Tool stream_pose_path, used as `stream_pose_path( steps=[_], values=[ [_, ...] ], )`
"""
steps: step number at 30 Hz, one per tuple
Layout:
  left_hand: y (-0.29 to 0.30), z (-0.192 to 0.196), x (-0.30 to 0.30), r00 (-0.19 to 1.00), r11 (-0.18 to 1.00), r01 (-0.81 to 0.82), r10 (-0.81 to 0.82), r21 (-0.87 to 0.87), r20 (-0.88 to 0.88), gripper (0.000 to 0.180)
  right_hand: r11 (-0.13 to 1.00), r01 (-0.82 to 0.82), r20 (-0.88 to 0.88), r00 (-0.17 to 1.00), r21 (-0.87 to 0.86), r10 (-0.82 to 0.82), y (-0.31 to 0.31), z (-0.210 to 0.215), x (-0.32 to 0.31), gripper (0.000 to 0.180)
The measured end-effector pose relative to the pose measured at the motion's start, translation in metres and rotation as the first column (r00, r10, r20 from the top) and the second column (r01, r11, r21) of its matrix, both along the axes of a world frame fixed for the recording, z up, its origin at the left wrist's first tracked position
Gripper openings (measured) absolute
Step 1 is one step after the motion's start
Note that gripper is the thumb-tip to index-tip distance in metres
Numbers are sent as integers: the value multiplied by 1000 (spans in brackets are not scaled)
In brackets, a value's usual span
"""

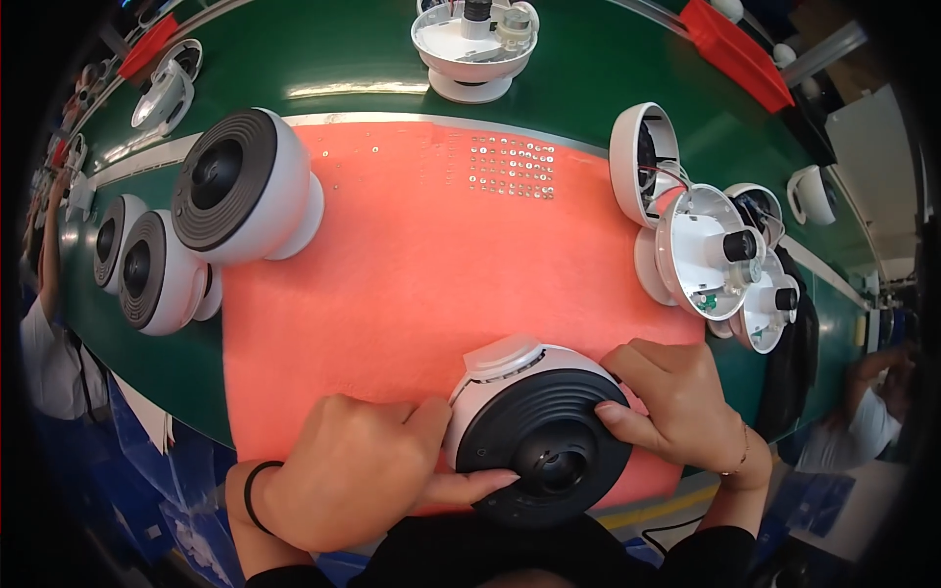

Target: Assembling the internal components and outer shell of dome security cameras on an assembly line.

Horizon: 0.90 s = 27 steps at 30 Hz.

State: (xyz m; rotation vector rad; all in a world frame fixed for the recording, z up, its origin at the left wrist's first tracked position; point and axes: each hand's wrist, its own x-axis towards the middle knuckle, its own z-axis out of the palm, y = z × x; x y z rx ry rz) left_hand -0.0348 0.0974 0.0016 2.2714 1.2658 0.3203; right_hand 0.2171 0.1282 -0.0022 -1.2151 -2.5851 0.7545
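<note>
Close to my body, a round white device [500, 461] with a black ringed face and a central lens lies tilted on the orange-red mat [323, 304]. Its white base points away from me. My left hand [358, 465] grips the left side, thumb stretched across the black face beside the lens. On the opposite side, my right hand [671, 402] holds the upper right rim, thumb pressing on the black face and fingers curled around the edge. Both hands are closed on the device; the fingers behind it are partly hidden.
Three similar devices with black faces, one a large device [235, 186], stand at the left. At the right are opened white housings [711, 250] with lenses and wires showing. Another open housing [475, 49] stands at the back. Rows of small screws [512, 169] lie on the mat's far part.
</note>
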Motion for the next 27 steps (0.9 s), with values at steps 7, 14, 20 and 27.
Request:
stream_pose_path(
  steps=[7, 14, 20, 27],
  values=[
    [6, 9, 6, 997, 998, 59, -58, 19, -49, 49, 904, -110, -118, 978, 414, 173, -15, 23, -14, 47],
    [1, 20, 9, 991, 993, 76, -86, -93, -106, 49, 916, -382, -333, 854, 121, 400, -27, 34, -17, 37],
    [-2, 25, 8, 996, 996, 66, -70, -67, -55, 50, 960, -168, -366, 899, 224, 242, -40, 35, -21, 29],
    [4, 29, 10, 991, 994, 90, -96, -65, -92, 52, 921, -382, -367, 848, 75, 381, -36, 35, -12, 26]
  ],
)
